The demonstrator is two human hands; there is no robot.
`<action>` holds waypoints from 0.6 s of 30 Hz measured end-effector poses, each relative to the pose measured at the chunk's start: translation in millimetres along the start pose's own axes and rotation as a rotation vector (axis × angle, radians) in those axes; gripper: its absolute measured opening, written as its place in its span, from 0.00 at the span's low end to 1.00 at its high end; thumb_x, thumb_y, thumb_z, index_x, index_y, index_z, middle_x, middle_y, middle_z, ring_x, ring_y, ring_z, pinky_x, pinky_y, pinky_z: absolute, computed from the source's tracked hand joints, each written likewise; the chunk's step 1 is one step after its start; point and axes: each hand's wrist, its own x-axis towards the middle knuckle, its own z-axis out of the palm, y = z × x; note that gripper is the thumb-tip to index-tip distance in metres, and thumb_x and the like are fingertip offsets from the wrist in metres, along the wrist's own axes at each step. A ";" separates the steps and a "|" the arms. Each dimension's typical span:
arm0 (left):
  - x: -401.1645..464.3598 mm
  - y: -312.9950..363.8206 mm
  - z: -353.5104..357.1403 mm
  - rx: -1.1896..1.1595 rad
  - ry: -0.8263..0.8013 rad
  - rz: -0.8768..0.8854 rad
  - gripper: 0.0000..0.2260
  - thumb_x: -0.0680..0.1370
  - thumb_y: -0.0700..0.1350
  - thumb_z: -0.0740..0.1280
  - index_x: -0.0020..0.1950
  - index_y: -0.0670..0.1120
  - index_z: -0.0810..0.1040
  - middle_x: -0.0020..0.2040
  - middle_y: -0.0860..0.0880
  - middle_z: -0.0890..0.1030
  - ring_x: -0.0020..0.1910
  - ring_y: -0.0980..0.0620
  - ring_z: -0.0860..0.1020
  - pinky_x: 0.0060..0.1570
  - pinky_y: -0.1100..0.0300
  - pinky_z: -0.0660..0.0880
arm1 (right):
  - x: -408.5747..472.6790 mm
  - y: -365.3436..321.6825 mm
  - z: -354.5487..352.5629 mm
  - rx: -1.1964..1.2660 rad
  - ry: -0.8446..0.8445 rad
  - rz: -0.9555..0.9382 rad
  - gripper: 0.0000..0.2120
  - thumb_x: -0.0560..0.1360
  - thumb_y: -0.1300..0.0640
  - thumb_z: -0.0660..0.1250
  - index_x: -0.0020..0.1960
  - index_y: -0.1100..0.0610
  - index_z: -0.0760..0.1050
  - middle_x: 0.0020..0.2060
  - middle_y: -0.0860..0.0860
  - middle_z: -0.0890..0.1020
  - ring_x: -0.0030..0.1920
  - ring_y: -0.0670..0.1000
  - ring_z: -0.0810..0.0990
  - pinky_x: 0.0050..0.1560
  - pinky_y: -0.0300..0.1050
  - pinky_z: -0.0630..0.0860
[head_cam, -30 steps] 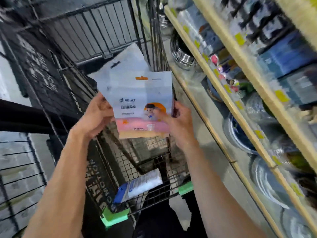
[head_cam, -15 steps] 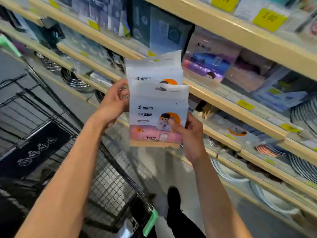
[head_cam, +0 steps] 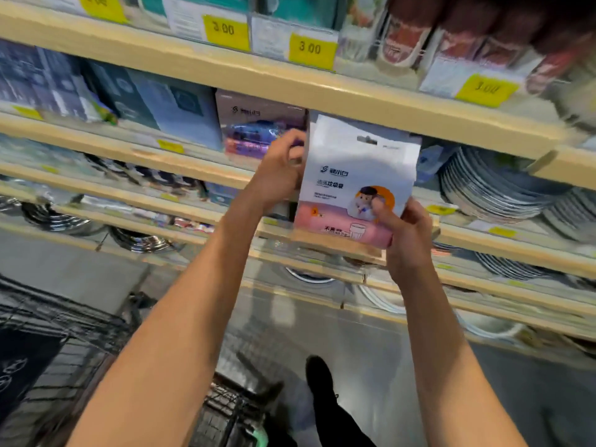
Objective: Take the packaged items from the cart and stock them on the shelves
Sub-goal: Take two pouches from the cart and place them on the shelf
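A white and pink packet [head_cam: 351, 179] with a cartoon figure is held upright in front of the wooden shelf [head_cam: 200, 171]. My right hand [head_cam: 403, 233] grips its lower right corner, thumb on the front. My left hand [head_cam: 279, 171] holds the packet's left edge, fingers curled behind it; what lies behind the front packet is hidden. A similar packet with purple rolls [head_cam: 258, 127] stands on the shelf just left of my left hand. The black wire cart [head_cam: 225, 411] shows at the bottom, behind my arms.
Yellow price tags [head_cam: 311, 50] line the upper shelf edge [head_cam: 290, 85]. Stacked plates [head_cam: 490, 188] fill the shelf to the right, steel bowls [head_cam: 138, 241] the lower left shelves. Blue boxes [head_cam: 167, 108] stand at left. My dark shoe [head_cam: 319, 379] is on the grey floor.
I have turned from the cart toward the shelves. Both hands have carried the packets up and to the right, close to the shelf beside the purple packet.
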 end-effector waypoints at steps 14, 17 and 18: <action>29.2 -11.7 58.7 0.587 0.434 -0.002 0.10 0.79 0.36 0.60 0.38 0.44 0.73 0.34 0.53 0.74 0.37 0.52 0.73 0.34 0.62 0.63 | 65.0 -19.8 -13.0 0.045 0.201 -0.147 0.12 0.66 0.59 0.80 0.36 0.55 0.76 0.32 0.47 0.79 0.37 0.47 0.78 0.39 0.44 0.77; 21.3 -17.2 55.6 0.675 0.453 0.089 0.12 0.79 0.35 0.60 0.42 0.45 0.80 0.35 0.56 0.78 0.36 0.56 0.75 0.33 0.70 0.66 | 78.3 -17.4 -0.2 0.040 0.328 -0.139 0.24 0.70 0.68 0.76 0.30 0.52 0.64 0.25 0.43 0.67 0.27 0.43 0.67 0.29 0.36 0.67; 19.4 -17.2 54.2 0.693 0.470 0.122 0.11 0.79 0.35 0.60 0.46 0.43 0.82 0.37 0.55 0.79 0.37 0.56 0.76 0.34 0.70 0.67 | 81.0 -14.9 2.8 0.026 0.359 -0.138 0.25 0.69 0.68 0.76 0.30 0.52 0.62 0.26 0.44 0.65 0.27 0.43 0.65 0.29 0.37 0.65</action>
